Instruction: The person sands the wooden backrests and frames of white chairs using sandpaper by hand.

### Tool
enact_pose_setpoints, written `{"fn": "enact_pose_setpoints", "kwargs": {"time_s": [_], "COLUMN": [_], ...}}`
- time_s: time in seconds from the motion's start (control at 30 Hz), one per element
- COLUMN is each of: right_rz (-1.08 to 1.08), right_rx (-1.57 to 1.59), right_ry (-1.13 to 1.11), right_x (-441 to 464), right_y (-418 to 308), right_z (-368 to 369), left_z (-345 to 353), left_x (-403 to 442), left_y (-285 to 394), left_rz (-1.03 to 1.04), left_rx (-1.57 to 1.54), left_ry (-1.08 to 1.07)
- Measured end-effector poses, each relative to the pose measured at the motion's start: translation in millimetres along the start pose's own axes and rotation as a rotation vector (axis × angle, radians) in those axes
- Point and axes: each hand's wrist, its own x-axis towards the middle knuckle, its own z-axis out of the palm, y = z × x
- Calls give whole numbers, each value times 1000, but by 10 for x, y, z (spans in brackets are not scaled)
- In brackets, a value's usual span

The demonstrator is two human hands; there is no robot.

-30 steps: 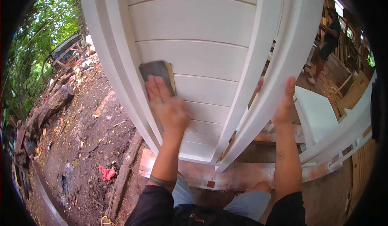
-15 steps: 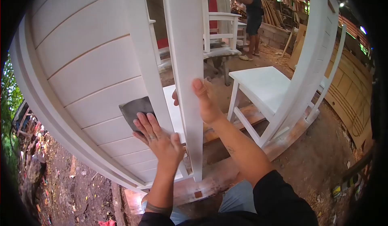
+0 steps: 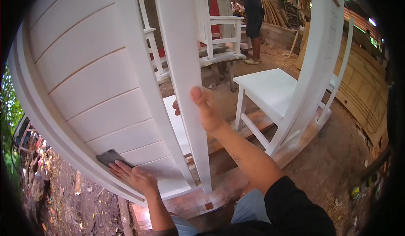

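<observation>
Under the flat fingers of my left hand [image 3: 130, 175] lies a dark grey sheet of sandpaper [image 3: 113, 156]. It is pressed against a white wooden panel [image 3: 90, 75] with horizontal grooves, near the panel's lower left curved edge. My right hand [image 3: 205, 109] is wrapped round a white upright post [image 3: 181, 50] to the right of the panel. Its thumb rests on the near face, and fingertips show past the post's left side; the rest of the fingers are hidden behind the wood.
A white chair [image 3: 268, 92] stands to the right, with more white chairs [image 3: 225, 27] farther back. A person [image 3: 254, 16] stands in the background near stacked timber [image 3: 272, 6]. Wooden boards [image 3: 363, 84] lean at far right. Littered soil [image 3: 80, 202] lies at lower left.
My left hand has slid the sandpaper down and left across the panel to its lower edge. My right hand keeps its grip on the post. The view has shifted slightly.
</observation>
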Motion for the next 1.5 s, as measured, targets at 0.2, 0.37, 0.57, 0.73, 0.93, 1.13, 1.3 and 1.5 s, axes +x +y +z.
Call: {"fn": "enact_pose_setpoints", "kwargs": {"time_s": [0.2, 0.37, 0.57, 0.73, 0.93, 1.13, 1.3, 1.5], "right_rz": [8, -23, -17, -18, 71, 46, 56, 59], "right_rx": [-2, -12, 77, 77, 123, 33, 13, -34], "right_ry": [26, 8, -22, -30, -15, 69, 81, 97], "right_x": [-19, -19, 5, 3, 17, 22, 50, 32], "right_y": [-14, -44, 22, 38, 202, 42, -1, -9], "right_z": [34, 36, 1, -4, -63, 90, 130, 138], "left_z": [263, 164, 276, 322, 198, 446, 95, 270], "left_x": [-513, -277, -630, -485, -535, -762, -263, -515], "left_y": [467, 48, 109, 230, -32, 562, -65, 823], "left_rz": [265, -68, 254, -2, 148, 174, -118, 78], "left_rx": [-14, -21, 24, -136, 40, -245, -182, -238], "left_ry": [-167, -16, -222, -7, -155, -138, -9, -221]}}
